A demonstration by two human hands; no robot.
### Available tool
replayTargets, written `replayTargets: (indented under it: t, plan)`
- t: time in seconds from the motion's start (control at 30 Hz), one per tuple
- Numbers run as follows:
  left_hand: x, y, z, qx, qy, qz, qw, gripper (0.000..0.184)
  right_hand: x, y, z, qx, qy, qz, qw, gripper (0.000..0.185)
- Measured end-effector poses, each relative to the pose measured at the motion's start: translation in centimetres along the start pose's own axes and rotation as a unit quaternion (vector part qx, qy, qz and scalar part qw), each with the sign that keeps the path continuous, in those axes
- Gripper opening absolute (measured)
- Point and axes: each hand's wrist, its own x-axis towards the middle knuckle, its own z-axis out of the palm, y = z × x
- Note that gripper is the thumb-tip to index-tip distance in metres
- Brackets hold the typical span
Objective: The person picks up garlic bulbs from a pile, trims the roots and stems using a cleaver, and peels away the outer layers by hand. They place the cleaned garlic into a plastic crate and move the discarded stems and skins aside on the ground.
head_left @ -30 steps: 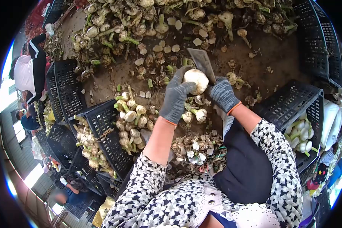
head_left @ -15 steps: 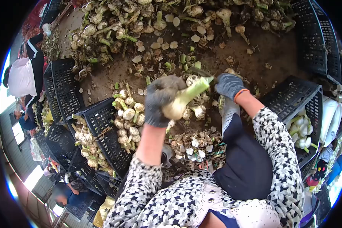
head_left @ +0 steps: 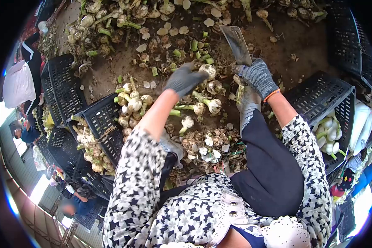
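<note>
My left hand (head_left: 185,81), in a dark grey glove, is stretched out with thumb and fingers apart, slightly blurred. Its fingertips are at a round garlic bulb (head_left: 208,71); whether they touch it I cannot tell. My right hand (head_left: 258,77), gloved in grey knit with an orange cuff, is closed around the handle of a broad-bladed knife (head_left: 237,44). The blade points up and away from me. Between my feet lie more garlic bulbs with green stalks (head_left: 214,106) and a heap of trimmed roots and skins (head_left: 208,146).
Black crates stand at left (head_left: 105,124) and right (head_left: 324,97), the right one holding clean white garlic (head_left: 329,134). Untrimmed garlic (head_left: 107,25) is piled across the far ground, with cut stalk pieces (head_left: 194,45) nearer. Other people (head_left: 76,202) are at the left.
The garlic with a thick green stalk has left my left hand, which has moved forward to another bulb. My right hand has turned, bringing the knife blade upright into clear view.
</note>
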Motion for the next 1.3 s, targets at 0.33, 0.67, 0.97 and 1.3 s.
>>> replayTargets:
  t: [0.33, 0.67, 0.97, 1.3]
  plan:
    - [-0.4, -1.4, 2.1, -0.522, -0.009, 0.094, 0.848, 0.061, -2.3, -1.2, -0.3, -0.183, -0.026, -0.119, 0.976, 0.028]
    - [-3.9, 0.4, 2.4, -0.585, 0.024, 0.122, 0.802, 0.049, -5.0, -3.5, 0.5, -0.210, 0.067, -0.338, 0.915, 0.020]
    - [-2.6, -0.4, 4.4, -0.146, 0.120, 0.174, 0.966, 0.042, -5.0, -3.9, 0.6, -0.198, 0.146, -0.401, 0.883, 0.013]
    - [-5.0, 2.0, 4.6, -0.587, 0.176, 0.169, 0.772, 0.032, -3.0, -3.9, 1.2, -0.215, 0.049, -0.347, 0.912, 0.025]
